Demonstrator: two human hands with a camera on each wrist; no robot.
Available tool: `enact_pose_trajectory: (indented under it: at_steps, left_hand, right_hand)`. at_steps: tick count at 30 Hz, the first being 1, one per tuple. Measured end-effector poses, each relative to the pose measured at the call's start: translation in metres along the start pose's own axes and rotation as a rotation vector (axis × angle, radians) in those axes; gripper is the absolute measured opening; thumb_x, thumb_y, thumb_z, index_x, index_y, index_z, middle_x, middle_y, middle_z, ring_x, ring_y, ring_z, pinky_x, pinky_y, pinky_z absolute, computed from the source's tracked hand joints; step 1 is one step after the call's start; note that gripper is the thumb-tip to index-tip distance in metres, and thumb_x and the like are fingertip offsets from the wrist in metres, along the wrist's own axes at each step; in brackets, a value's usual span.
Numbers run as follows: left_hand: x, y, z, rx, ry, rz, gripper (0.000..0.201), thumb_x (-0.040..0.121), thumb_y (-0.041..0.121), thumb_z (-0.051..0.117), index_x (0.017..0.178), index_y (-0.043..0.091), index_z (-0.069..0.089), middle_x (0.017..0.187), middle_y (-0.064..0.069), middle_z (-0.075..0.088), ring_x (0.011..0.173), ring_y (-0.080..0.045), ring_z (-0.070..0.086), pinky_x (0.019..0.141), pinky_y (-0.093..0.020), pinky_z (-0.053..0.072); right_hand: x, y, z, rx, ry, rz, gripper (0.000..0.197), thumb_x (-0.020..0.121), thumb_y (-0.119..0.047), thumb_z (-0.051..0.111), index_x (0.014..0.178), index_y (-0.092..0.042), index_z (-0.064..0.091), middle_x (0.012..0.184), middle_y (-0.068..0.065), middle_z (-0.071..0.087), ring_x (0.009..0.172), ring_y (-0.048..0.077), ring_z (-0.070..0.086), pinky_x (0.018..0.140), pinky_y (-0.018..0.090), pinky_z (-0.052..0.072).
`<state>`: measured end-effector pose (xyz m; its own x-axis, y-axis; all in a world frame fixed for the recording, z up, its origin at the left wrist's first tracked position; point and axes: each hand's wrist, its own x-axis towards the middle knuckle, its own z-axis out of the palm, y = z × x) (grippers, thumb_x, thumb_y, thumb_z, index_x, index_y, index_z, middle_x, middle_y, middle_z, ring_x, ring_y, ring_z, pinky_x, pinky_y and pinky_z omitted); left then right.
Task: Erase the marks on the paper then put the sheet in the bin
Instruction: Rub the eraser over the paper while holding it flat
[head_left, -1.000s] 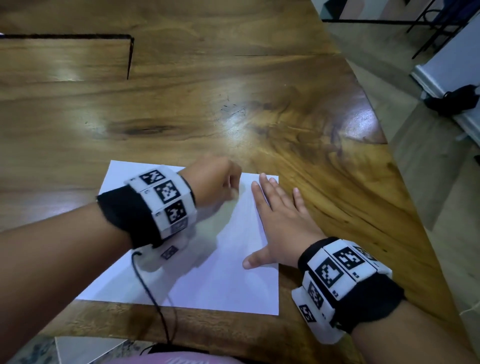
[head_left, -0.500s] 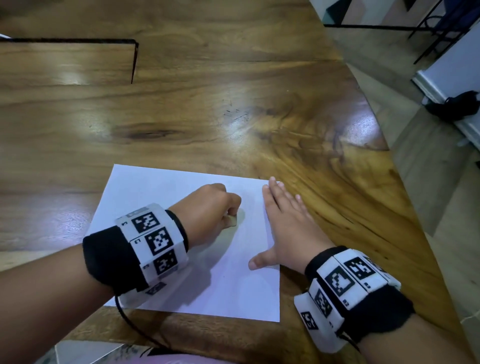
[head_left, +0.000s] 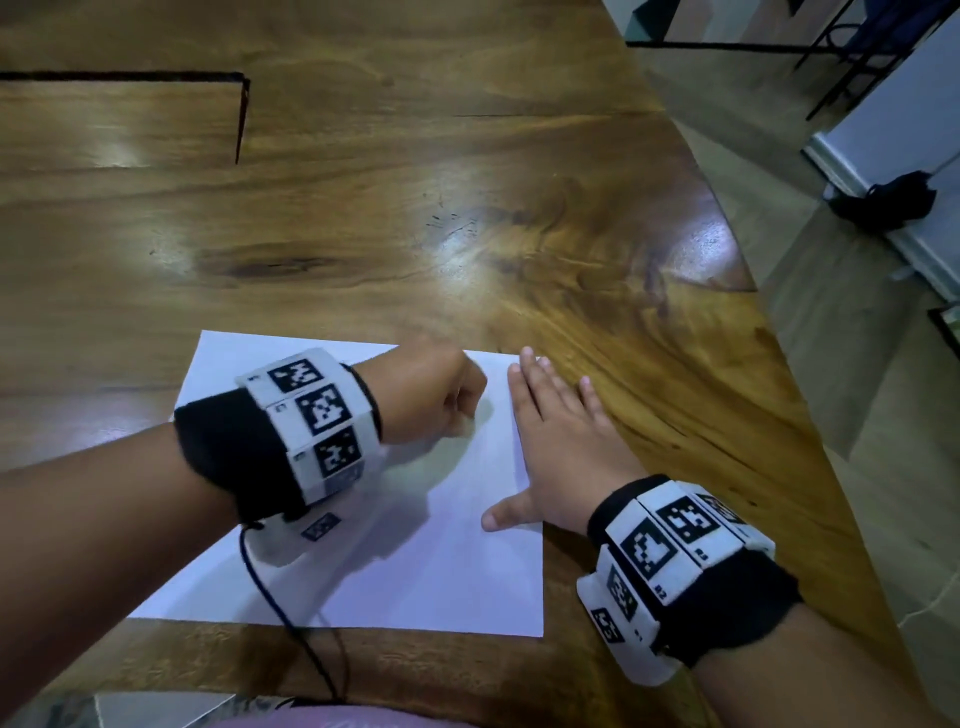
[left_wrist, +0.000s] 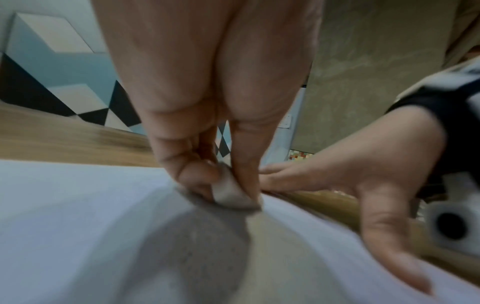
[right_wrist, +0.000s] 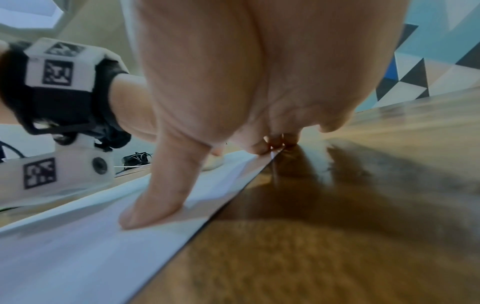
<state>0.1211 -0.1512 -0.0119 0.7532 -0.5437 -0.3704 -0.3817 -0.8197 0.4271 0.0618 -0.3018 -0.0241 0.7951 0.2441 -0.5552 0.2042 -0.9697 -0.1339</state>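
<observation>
White paper (head_left: 395, 561) lies flat on my brown wooden table (head_left: 467, 234), close to the edge by my tummy. My left hand (head_left: 423, 397) is curled up in a fist over the top part of the sheet. From the camera on my left wrist I can see what it holds: a small white eraser (left_wrist: 228, 192), pinched between my thumb and my fingers, with its bottom end pushed down onto the paper. My right hand (head_left: 558, 447) is flat and wide, with the fingers straight. It lies along the right edge of the sheet, partly on the paper and partly on the wood, and my thumb (right_wrist: 153, 201) sticks out sideways and presses on the paper. My two hands are close together but do not touch. I cannot see any marks on the paper; it looks plain white where it shows, and the part under my fist is hidden. I wear a black band with white squares (head_left: 311, 421) on each wrist. A thin black cord (head_left: 291, 629) hangs from my left band and runs across the paper toward me.
</observation>
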Motion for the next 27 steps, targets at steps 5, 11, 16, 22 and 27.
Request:
enact_pose_trajectory:
  at_steps: [5, 11, 16, 22, 27]
  left_hand:
    - [0.016, 0.001, -0.009, 0.011, 0.213, -0.055, 0.007, 0.077, 0.011, 0.063, 0.083, 0.01, 0.066, 0.076, -0.001, 0.05, 0.074, -0.019, 0.047, 0.061, -0.024, 0.029]
    - [-0.001, -0.001, 0.005, 0.022, 0.118, -0.022, 0.002, 0.077, 0.012, 0.063, 0.077, 0.01, 0.064, 0.063, 0.005, 0.046, 0.071, -0.019, 0.047, 0.064, -0.024, 0.033]
    - [0.008, 0.005, -0.007, -0.025, 0.092, -0.067, 0.004, 0.075, 0.012, 0.066, 0.079, 0.011, 0.066, 0.074, 0.0, 0.056, 0.079, -0.02, 0.055, 0.071, -0.027, 0.043]
    - [0.006, 0.008, 0.007, -0.055, 0.23, -0.117, 0.003, 0.08, 0.009, 0.057, 0.081, 0.007, 0.06, 0.073, -0.003, 0.047, 0.078, -0.029, 0.053, 0.069, -0.031, 0.043]
    - [-0.015, 0.004, 0.018, -0.116, 0.206, -0.093, 0.003, 0.08, 0.011, 0.06, 0.079, 0.008, 0.061, 0.074, -0.002, 0.046, 0.074, -0.022, 0.048, 0.068, -0.027, 0.039]
  right_hand:
    - [-0.001, -0.001, -0.001, -0.011, -0.01, 0.007, 0.137, 0.065, -0.071, 0.065, 0.144, -0.01, -0.028, 0.149, 0.004, -0.04, 0.139, 0.016, -0.032, 0.113, 0.041, -0.019]
    - [-0.002, -0.001, -0.002, -0.008, -0.017, 0.009, 0.136, 0.065, -0.071, 0.065, 0.144, -0.01, -0.028, 0.149, 0.003, -0.04, 0.139, 0.016, -0.032, 0.114, 0.041, -0.019]
    - [-0.002, -0.002, -0.002, -0.011, -0.02, 0.008, 0.137, 0.065, -0.071, 0.065, 0.144, -0.011, -0.028, 0.148, 0.003, -0.041, 0.138, 0.016, -0.033, 0.113, 0.041, -0.019]
    - [-0.003, -0.002, -0.002, -0.011, -0.008, 0.009, 0.137, 0.065, -0.071, 0.065, 0.145, -0.01, -0.027, 0.149, 0.003, -0.04, 0.139, 0.016, -0.032, 0.114, 0.041, -0.019]
    - [-0.001, -0.003, -0.003, -0.004, 0.04, -0.01, 0.138, 0.062, -0.069, 0.069, 0.147, -0.009, -0.022, 0.151, 0.004, -0.036, 0.14, 0.016, -0.031, 0.114, 0.039, -0.019]
